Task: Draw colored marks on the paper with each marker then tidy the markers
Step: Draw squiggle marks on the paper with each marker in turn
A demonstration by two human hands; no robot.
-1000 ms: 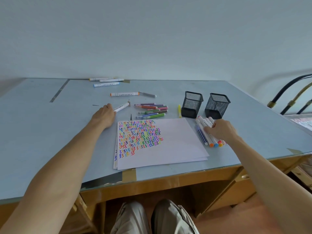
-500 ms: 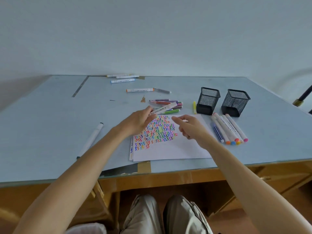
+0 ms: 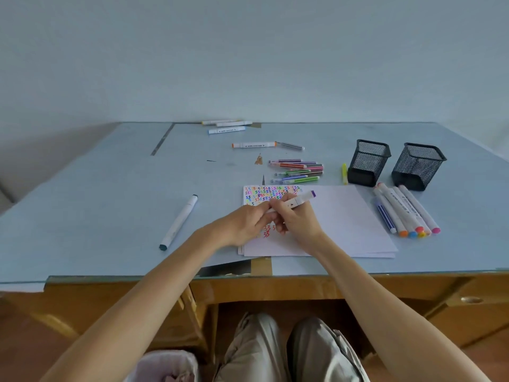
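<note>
A white marker with a purple end [image 3: 301, 199] is held over the paper [image 3: 344, 219], which carries rows of coloured zigzag marks on its left part. My right hand [image 3: 296, 220] grips the marker's barrel. My left hand [image 3: 245, 223] pinches its near end, which is hidden between the fingers. Several white markers with coloured ends [image 3: 405, 209] lie in a row right of the paper. A bunch of thin coloured pens [image 3: 298, 170] lies behind the paper. One long white marker [image 3: 179, 221] lies alone to the left.
Two black mesh pen cups [image 3: 367, 162] [image 3: 417, 165] stand at the back right, with a yellow highlighter [image 3: 344, 173] beside them. More white markers [image 3: 253, 145] [image 3: 227, 125] lie toward the far edge by the wall. The table's front edge runs just below the paper.
My left hand brought the marker from the far left over the paper. My right hand left the marker row and took hold of its barrel. Both hands have met.
</note>
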